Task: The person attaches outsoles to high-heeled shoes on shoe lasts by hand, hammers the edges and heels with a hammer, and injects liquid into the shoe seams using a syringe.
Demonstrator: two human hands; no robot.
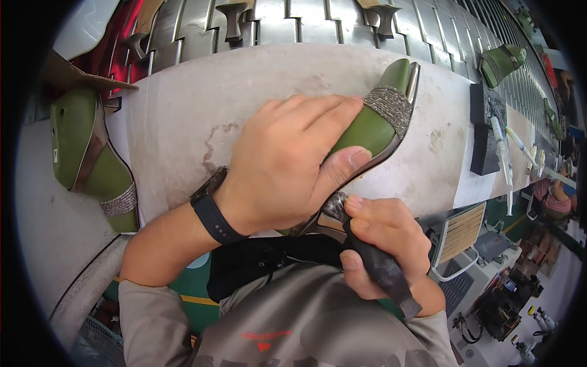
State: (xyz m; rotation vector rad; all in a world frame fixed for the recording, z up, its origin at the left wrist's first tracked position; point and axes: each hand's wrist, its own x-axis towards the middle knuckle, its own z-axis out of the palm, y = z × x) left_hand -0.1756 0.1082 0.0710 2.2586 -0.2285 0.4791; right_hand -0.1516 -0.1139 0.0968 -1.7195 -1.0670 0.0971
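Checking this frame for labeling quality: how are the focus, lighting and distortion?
Head view: the left hand on the green shoe and the right hand gripping the dark-handled tool are sharp and evenly lit; the metal conveyor slats show glare; fisheye bends the table edge, and the corners are black.

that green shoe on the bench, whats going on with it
A person is working on a green shoe with a glittery grey band across the toe, held flat against the pale workbench. The left hand, with a dark watch at the wrist, presses down over the shoe's middle. The right hand grips a dark-handled tool, its rounded metal head set against the shoe's lower edge near the sole. A second green shoe lies to the left, and another sits on the metal conveyor at the far right.
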